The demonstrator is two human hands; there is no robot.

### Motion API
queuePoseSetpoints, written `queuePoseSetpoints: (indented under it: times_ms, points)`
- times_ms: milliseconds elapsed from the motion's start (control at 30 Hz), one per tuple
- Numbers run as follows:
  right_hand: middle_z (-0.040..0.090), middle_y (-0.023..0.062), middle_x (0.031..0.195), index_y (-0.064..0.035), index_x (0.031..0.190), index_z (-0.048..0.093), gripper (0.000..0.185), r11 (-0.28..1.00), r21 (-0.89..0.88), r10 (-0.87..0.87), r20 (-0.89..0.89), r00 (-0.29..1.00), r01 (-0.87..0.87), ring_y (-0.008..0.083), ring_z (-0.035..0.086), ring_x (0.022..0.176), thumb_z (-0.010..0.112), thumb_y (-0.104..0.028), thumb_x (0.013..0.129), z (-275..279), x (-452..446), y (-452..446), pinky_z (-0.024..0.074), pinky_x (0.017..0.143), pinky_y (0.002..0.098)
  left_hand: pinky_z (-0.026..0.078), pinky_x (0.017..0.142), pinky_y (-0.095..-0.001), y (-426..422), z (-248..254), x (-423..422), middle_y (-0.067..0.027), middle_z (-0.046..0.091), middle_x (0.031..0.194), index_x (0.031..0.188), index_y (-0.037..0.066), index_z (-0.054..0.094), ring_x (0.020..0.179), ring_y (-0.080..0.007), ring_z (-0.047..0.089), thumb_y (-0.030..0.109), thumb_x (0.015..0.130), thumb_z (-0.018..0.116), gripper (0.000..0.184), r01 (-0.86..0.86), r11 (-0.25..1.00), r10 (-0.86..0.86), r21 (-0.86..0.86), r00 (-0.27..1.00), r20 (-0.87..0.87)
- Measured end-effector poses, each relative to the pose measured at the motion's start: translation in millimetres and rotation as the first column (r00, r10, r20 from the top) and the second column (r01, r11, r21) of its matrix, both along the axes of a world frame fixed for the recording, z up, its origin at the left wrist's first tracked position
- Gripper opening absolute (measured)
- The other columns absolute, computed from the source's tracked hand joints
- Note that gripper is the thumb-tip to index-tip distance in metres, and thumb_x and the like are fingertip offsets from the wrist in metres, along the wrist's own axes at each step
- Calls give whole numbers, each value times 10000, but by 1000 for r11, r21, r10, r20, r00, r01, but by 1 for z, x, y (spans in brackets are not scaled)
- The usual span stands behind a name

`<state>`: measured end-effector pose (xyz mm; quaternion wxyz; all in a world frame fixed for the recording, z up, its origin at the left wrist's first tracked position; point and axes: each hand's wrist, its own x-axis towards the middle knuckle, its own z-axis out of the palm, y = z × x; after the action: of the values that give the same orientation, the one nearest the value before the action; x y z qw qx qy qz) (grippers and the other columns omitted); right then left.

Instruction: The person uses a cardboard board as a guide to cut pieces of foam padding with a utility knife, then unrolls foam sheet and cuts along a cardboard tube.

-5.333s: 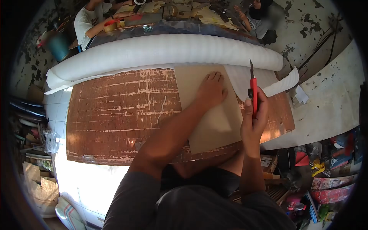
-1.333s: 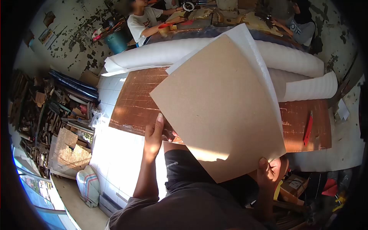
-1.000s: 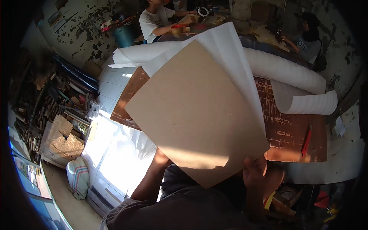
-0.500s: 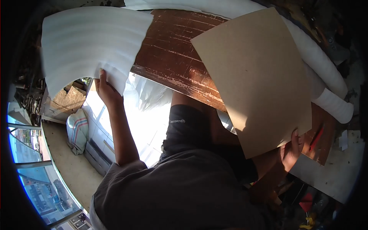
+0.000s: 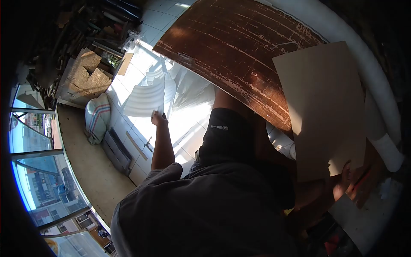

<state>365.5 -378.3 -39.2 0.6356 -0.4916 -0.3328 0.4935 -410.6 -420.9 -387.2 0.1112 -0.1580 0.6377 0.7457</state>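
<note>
Left arm (image 5: 163, 147)'s out pretty straight toward the far left, left hand (image 5: 159, 118) with fingers kinda curled. Right arm (image 5: 314, 210)'s mostly in shadow, near right, right hand (image 5: 341, 183) gripping with its thumb (image 5: 346, 168) up.

A long white roll (image 5: 371, 64) runs along the far edge of the scratched brown counter (image 5: 222, 51); a red knife (image 5: 363, 179) lies near its right end. Crumpled pale sheets (image 5: 192, 83) cover part of the white tiled floor (image 5: 159, 18).

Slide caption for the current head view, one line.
Left hand at the edge of a white sheet, right hand holding a brown board beside a scratched reddish-brown panel.
</note>
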Motion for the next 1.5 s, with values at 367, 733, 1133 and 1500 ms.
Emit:
queuePoseSetpoints:
  times_ms: [367, 733, 1133, 1500]
  points:
    - [622, 135, 1303, 25, 1336, 591, 480, 948, 17, -318, 44, 947, 318, 220, 608, 1156, 757, -191, 941, 2, -25, -1, 506, 972, 373, 602, 784, -366, 49, -2, 1, -177, 655, 1316, 1356, 108, 464, 1095, -361, 717, 210, 1080, 521, 300, 528, 834, -526, 161, 672, 521]
    - [614, 139, 1308, 18, 1392, 529, 488, 978, 91, -193, 25, 981, 190, 234, 611, 1169, 716, -142, 970, -9, -14, 4, 510, 990, 390, 555, 584, -280, 106, -5, -9, -228, 703, 1234, 1336, 21, 497, 1009, -356, 753, 317, 1059, 569, 412, 878, 467, -707, -107, 443, 551]
    - [701, 44, 877, 24, 1244, 617, 277, 1000, 4, -19, -116, 993, 20, 48, 533, 537, 627, -129, 1013, 22, -30, -4, 346, 458, 203, 208, 477, -244, 140, 204, 41, 57, 415, 637, 1027, 11, 689, 525, -46, 322, 316, 1026, 612, 315, 263, 965, -226, 11, 847, -481]
    - [748, 124, 1051, 17, 1332, 599, 380, 932, -93, -290, 394, 872, 352, 104, 693, 853, 659, -191, 1020, 53, 10, -18, 546, 666, 250, 248, 551, -235, 200, 417, 163, 63, 387, 713, 1067, 19, 663, 640, -37, 345, 297, 1084, 542, 303, 543, 840, -200, 6, 319, -926]
